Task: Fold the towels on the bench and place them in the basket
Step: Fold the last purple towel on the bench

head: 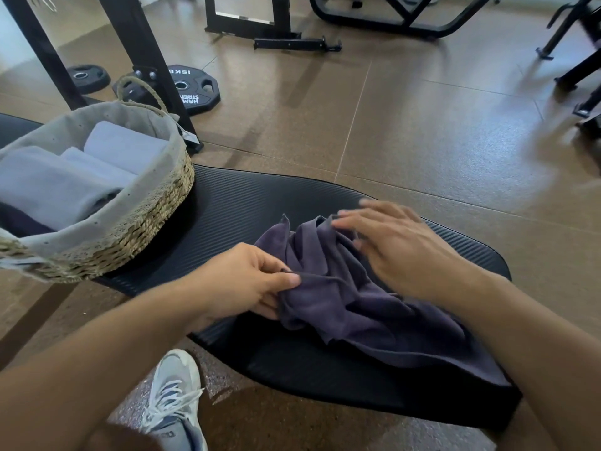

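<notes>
While the dark purple towel (344,297) lies crumpled on the bench (247,203) right of the basket (156,203), left hand (240,284) pinches its edge; right hand (400,242), fingers released, rests flat. Spread corners out before folding.

Two black weight plates (192,87) (one marked 15KG) lie on the brown floor (406,125).

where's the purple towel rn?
In the head view, the crumpled purple towel lies lower centre on the black bench, right of the woven basket; the left hand pinches its edge and the right hand rests on it.
</notes>
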`<action>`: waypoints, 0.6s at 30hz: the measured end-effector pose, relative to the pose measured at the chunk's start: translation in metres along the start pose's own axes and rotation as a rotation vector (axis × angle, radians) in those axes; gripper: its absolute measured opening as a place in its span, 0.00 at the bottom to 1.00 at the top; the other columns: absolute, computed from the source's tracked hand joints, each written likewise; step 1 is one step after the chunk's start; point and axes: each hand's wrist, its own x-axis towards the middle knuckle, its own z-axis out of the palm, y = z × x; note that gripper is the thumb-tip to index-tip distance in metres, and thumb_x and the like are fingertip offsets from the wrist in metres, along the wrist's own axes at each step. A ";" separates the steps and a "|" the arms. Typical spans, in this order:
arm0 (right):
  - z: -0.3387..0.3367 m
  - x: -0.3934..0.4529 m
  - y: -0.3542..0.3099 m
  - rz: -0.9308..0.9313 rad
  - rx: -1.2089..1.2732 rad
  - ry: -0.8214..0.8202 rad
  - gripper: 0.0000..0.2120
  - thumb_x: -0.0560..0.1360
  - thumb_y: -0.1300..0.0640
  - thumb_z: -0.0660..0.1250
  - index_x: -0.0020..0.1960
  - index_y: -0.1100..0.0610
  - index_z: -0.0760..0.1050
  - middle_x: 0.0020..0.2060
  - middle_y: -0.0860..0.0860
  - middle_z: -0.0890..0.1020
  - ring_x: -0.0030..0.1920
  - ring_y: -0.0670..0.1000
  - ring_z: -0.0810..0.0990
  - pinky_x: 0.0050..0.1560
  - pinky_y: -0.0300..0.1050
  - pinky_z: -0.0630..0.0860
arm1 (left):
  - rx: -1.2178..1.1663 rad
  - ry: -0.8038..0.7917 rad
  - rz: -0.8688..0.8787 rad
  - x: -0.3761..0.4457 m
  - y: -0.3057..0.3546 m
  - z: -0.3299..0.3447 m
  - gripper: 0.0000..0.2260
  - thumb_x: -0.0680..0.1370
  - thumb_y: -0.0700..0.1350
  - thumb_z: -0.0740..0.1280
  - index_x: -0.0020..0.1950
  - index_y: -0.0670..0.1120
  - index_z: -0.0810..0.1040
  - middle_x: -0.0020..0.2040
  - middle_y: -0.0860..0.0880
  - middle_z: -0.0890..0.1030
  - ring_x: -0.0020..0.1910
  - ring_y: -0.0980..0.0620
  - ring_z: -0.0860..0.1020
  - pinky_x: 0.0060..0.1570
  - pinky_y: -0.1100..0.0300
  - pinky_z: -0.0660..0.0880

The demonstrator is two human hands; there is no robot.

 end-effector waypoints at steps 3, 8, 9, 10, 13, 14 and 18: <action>0.005 -0.004 -0.001 -0.006 -0.143 -0.206 0.12 0.80 0.50 0.62 0.62 0.46 0.77 0.59 0.43 0.81 0.66 0.52 0.74 0.68 0.45 0.63 | 0.090 0.087 -0.036 0.006 -0.003 -0.022 0.08 0.80 0.41 0.70 0.42 0.42 0.84 0.37 0.38 0.83 0.32 0.50 0.82 0.36 0.57 0.83; -0.004 -0.012 -0.014 0.071 -0.161 -0.322 0.14 0.78 0.37 0.62 0.45 0.45 0.79 0.41 0.45 0.83 0.49 0.51 0.80 0.48 0.48 0.73 | 0.348 0.448 0.107 0.026 -0.012 -0.049 0.10 0.79 0.40 0.71 0.37 0.46 0.83 0.29 0.46 0.82 0.27 0.49 0.80 0.37 0.47 0.84; -0.005 -0.014 -0.015 0.118 -0.156 -0.322 0.17 0.77 0.34 0.63 0.42 0.46 0.78 0.38 0.45 0.81 0.45 0.51 0.79 0.44 0.47 0.72 | 0.392 0.486 0.130 0.028 -0.013 -0.052 0.10 0.79 0.41 0.71 0.37 0.46 0.83 0.29 0.47 0.83 0.27 0.48 0.81 0.36 0.47 0.84; -0.006 -0.014 -0.015 0.166 -0.154 -0.295 0.19 0.75 0.31 0.64 0.40 0.46 0.77 0.36 0.44 0.80 0.42 0.49 0.78 0.42 0.46 0.70 | 0.417 0.508 0.148 0.029 -0.014 -0.055 0.10 0.79 0.42 0.71 0.37 0.47 0.83 0.29 0.48 0.83 0.27 0.47 0.81 0.36 0.46 0.84; -0.008 -0.014 -0.006 0.259 -0.080 -0.130 0.18 0.69 0.32 0.71 0.44 0.45 0.75 0.37 0.41 0.80 0.41 0.46 0.76 0.42 0.46 0.71 | 0.401 0.528 0.170 0.032 -0.019 -0.061 0.09 0.78 0.43 0.71 0.37 0.49 0.83 0.29 0.48 0.83 0.28 0.45 0.82 0.38 0.42 0.84; -0.008 -0.014 -0.002 0.273 -0.049 -0.118 0.17 0.68 0.33 0.72 0.46 0.44 0.75 0.38 0.39 0.79 0.42 0.45 0.76 0.43 0.45 0.72 | 0.393 0.526 0.176 0.033 -0.020 -0.062 0.09 0.78 0.43 0.71 0.38 0.50 0.84 0.30 0.48 0.83 0.28 0.45 0.82 0.38 0.42 0.84; 0.001 -0.015 0.007 0.274 0.064 -0.256 0.15 0.68 0.35 0.74 0.49 0.41 0.79 0.42 0.39 0.79 0.47 0.44 0.78 0.52 0.49 0.77 | 0.294 0.550 0.214 0.033 -0.014 -0.061 0.08 0.79 0.41 0.70 0.40 0.48 0.82 0.34 0.44 0.84 0.29 0.45 0.81 0.37 0.45 0.84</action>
